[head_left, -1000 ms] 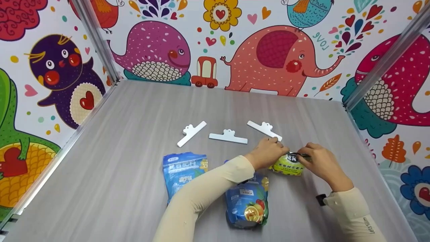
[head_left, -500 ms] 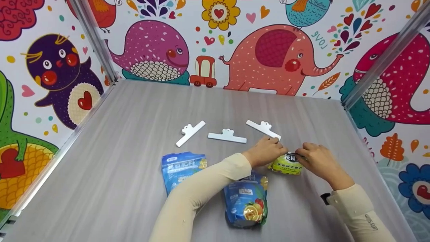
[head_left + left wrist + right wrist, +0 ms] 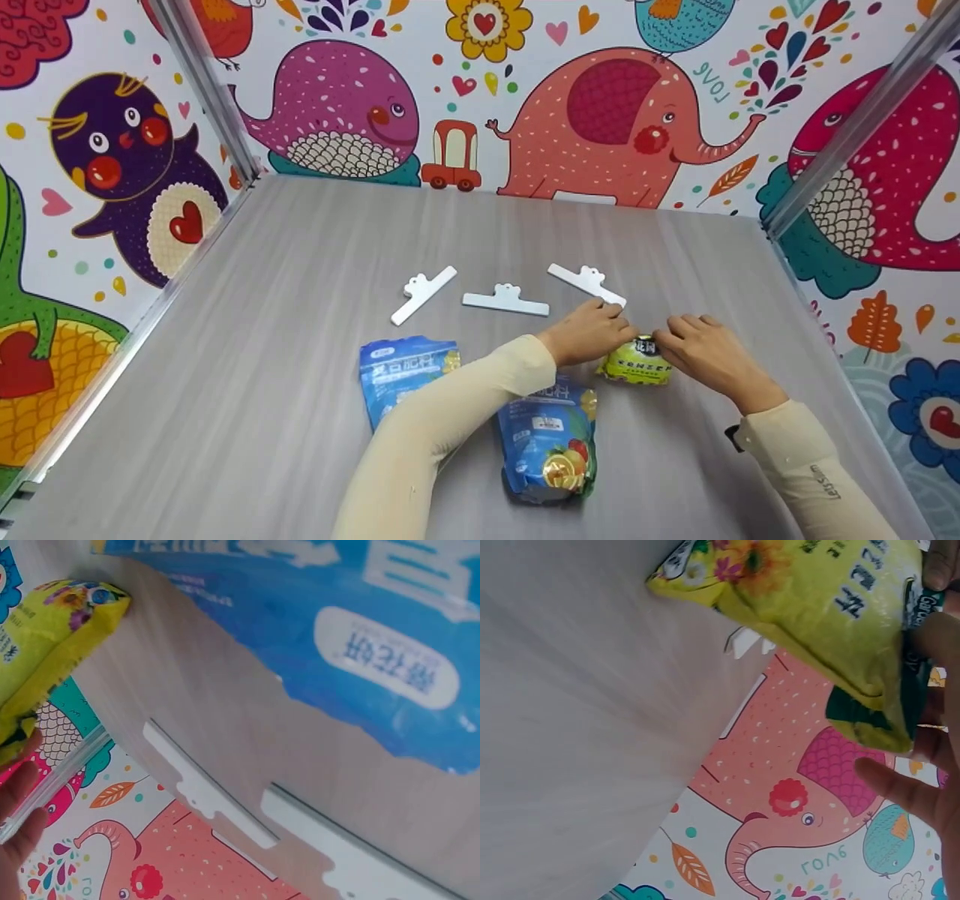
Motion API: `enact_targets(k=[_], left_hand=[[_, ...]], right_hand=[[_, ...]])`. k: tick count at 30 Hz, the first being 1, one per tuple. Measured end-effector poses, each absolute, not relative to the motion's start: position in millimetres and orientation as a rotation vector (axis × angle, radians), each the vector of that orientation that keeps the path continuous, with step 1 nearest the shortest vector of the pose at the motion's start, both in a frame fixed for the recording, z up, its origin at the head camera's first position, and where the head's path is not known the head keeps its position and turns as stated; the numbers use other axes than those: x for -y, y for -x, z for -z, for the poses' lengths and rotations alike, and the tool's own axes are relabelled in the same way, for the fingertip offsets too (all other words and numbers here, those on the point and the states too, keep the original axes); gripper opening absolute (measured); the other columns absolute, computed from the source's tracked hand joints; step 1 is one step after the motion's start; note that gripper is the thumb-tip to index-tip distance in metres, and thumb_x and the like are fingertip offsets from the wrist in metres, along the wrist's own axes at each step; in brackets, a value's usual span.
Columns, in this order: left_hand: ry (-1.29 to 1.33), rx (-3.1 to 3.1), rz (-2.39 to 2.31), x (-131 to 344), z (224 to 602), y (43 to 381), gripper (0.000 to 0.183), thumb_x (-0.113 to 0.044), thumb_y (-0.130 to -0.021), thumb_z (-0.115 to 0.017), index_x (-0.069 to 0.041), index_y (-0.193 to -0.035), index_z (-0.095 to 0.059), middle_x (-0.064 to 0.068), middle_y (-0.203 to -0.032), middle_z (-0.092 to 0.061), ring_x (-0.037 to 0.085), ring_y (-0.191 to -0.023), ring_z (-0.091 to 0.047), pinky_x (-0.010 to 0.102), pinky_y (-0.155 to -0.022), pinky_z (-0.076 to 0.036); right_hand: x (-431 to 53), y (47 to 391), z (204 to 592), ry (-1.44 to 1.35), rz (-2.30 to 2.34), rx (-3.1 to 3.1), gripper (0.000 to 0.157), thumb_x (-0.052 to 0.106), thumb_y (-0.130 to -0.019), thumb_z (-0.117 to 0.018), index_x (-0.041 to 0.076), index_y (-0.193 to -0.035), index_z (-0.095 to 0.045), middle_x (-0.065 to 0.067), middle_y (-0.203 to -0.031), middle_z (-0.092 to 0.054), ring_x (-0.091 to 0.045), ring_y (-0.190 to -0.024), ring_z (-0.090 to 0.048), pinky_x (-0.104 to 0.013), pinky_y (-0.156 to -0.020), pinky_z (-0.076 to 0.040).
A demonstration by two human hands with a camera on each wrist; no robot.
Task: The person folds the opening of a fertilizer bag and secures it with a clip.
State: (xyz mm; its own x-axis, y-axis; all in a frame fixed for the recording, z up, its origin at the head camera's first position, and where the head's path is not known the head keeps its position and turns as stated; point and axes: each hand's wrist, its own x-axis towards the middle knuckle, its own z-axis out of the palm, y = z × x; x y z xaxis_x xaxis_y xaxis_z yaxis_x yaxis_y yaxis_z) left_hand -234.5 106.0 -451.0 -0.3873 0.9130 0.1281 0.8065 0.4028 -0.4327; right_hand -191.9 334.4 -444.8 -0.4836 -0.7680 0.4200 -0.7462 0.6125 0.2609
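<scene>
A small yellow-green bag (image 3: 636, 366) with a dark top stands on the right half of the table, flower prints showing on its side in the right wrist view. My left hand (image 3: 592, 331) grips the bag's top edge from the left. From the other side my right hand (image 3: 709, 356) pinches the same edge, which is folded over and mostly hidden behind the fingers. In the right wrist view, the right index finger and thumb close on the dark strip (image 3: 915, 682) along the bag's top.
Three white clips (image 3: 424, 295) lie in a row behind the bags; the rightmost clip (image 3: 586, 285) is right by my left fingertips. A blue pouch (image 3: 547, 450) stands below my left wrist, another blue pouch (image 3: 409, 367) partly under the left sleeve. Printed walls edge the table (image 3: 262, 360).
My right hand has shifted slightly left along the bag's top. Less of the dark strip shows between the hands now. Clips and blue pouches stay put.
</scene>
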Motion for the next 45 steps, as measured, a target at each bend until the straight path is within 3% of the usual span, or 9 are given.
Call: enact_targets(k=[4,12,23,26,30,45], left_hand=[[1.504,2.312,-0.423,-104,452,235,0.025,-0.022,-0.103,-0.057,-0.024,-0.127,-0.06,-0.009,-0.122,-0.067,0.012,-0.111,-0.056,0.028,-0.094,-0.043],[1.53,2.244,-0.46,-100,451,236,0.022,-0.024,-0.102,-0.058,-0.022,-0.125,-0.06,-0.008,-0.123,-0.067,0.012,-0.111,-0.055,0.026,-0.092,-0.043],[1.532,2.144,-0.435,-95,455,238,0.02,-0.021,-0.103,-0.057,-0.021,-0.123,-0.062,-0.007,-0.12,-0.068,0.012,-0.107,-0.057,0.026,-0.091,-0.043],[1.522,2.106,-0.406,-94,458,239,0.018,-0.026,-0.106,-0.05,-0.021,-0.116,-0.064,-0.008,-0.114,-0.07,0.011,-0.102,-0.058,0.026,-0.087,-0.044],[1.508,2.049,-0.356,-94,459,240,0.028,-0.032,-0.109,-0.039,-0.021,-0.108,-0.065,-0.009,-0.106,-0.071,0.01,-0.096,-0.059,0.026,-0.081,-0.044],[1.503,1.97,-0.235,-88,465,242,0.032,-0.037,-0.107,-0.041,-0.02,-0.097,-0.066,-0.008,-0.096,-0.073,0.009,-0.084,-0.058,0.025,-0.074,-0.042]], right_hand=[[-336,195,448,-1.226,0.087,2.283,0.049,0.029,-0.112,-0.022,0.006,-0.093,-0.061,-0.006,-0.077,-0.048,-0.025,-0.066,-0.053,-0.041,-0.057,-0.05],[-344,198,454,-1.32,0.145,2.174,0.048,0.015,-0.111,-0.013,0.002,-0.101,-0.058,-0.011,-0.082,-0.048,-0.03,-0.073,-0.053,-0.044,-0.066,-0.051],[-347,200,460,-1.312,0.1,2.089,0.04,0.01,-0.111,-0.019,0.002,-0.102,-0.058,-0.01,-0.082,-0.047,-0.029,-0.072,-0.051,-0.045,-0.069,-0.048],[-348,201,463,-1.308,0.086,2.053,0.036,0.008,-0.11,-0.025,0.002,-0.099,-0.059,-0.01,-0.08,-0.048,-0.027,-0.071,-0.051,-0.044,-0.069,-0.048],[-350,201,465,-1.289,0.083,2.038,0.034,0.004,-0.109,-0.028,0.003,-0.095,-0.059,-0.009,-0.079,-0.05,-0.026,-0.07,-0.052,-0.044,-0.071,-0.048],[-350,205,472,-1.296,0.002,1.92,0.028,0.007,-0.108,-0.038,0.003,-0.091,-0.059,-0.008,-0.075,-0.047,-0.025,-0.065,-0.05,-0.045,-0.066,-0.046]])
